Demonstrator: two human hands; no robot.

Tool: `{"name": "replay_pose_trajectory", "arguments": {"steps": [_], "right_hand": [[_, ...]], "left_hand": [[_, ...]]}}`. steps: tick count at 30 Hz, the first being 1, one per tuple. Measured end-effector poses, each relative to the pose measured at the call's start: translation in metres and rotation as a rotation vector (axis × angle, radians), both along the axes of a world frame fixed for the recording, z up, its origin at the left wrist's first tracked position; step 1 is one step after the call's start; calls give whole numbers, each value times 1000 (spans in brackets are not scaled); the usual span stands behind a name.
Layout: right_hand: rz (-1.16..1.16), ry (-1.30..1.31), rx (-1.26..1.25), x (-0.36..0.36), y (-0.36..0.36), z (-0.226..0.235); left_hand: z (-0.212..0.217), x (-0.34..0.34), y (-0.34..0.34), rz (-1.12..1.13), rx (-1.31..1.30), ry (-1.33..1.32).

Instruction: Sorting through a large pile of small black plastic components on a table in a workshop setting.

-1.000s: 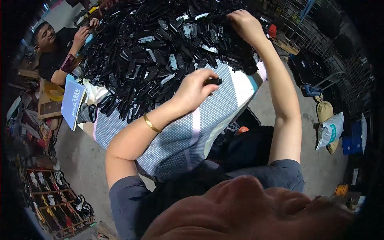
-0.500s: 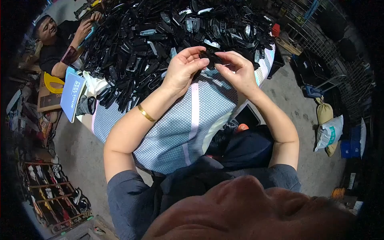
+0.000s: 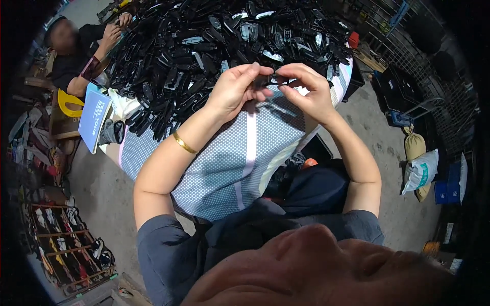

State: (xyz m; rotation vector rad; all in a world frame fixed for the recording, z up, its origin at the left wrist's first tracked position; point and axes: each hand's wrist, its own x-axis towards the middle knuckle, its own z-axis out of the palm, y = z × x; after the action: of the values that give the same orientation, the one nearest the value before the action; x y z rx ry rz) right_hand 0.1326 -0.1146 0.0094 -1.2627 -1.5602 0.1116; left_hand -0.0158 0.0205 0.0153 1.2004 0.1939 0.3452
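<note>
Both of my hands are raised over the near edge of a large pile of black, elongated plastic casings [image 3: 173,56]. Between my fingertips is a small dark plastic piece [image 3: 274,80]; its exact kind is too small to make out. My left hand [image 3: 234,91] pinches the piece's left end with thumb and forefinger, the other fingers curled beneath. My right hand [image 3: 309,92] grips its right end between thumb and fingers. Below them spreads a blue-grey patterned cloth [image 3: 214,173] with pale stripes, covering the surface that bears the pile.
At the far left a person [image 3: 71,61] handles something by the pile. A blue-and-white booklet [image 3: 95,120] and a yellow curved object [image 3: 70,104] lie near that person. Sacks [image 3: 421,171] stand on the floor at right, and a shoe rack [image 3: 66,245] at lower left.
My left hand has turned, its thumb now higher and its lower fingers more visible. My right hand has shifted slightly right, and the dark piece between them shows a little more.
</note>
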Motion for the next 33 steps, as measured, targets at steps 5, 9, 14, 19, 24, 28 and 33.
{"name": "replay_pose_trajectory", "arguments": {"steps": [5, 9, 14, 19, 24, 28, 33], "right_hand": [[-114, 8, 1, -1, -1, 1], [-153, 19, -23, 0, -3, -2], [-218, -26, 56, -10, 0, -8], [-309, -68, 47, -24, -1, -7], [-308, -139, 81, -25, 1, -14], [-277, 226, -241, -20, 2, -9], [-14, 424, -345, -23, -1, -15]], "left_hand": [[2, 1, -3, -50, -56, -26], [3, -1, -10, -19, 1, -15], [-12, 2, -11, 189, 376, -27], [-20, 6, -15, 264, 328, -82], [-15, 6, -19, 252, 317, -137], [-8, 1, -13, 133, 271, -122], [-10, -1, -6, 102, 573, -207]]}}
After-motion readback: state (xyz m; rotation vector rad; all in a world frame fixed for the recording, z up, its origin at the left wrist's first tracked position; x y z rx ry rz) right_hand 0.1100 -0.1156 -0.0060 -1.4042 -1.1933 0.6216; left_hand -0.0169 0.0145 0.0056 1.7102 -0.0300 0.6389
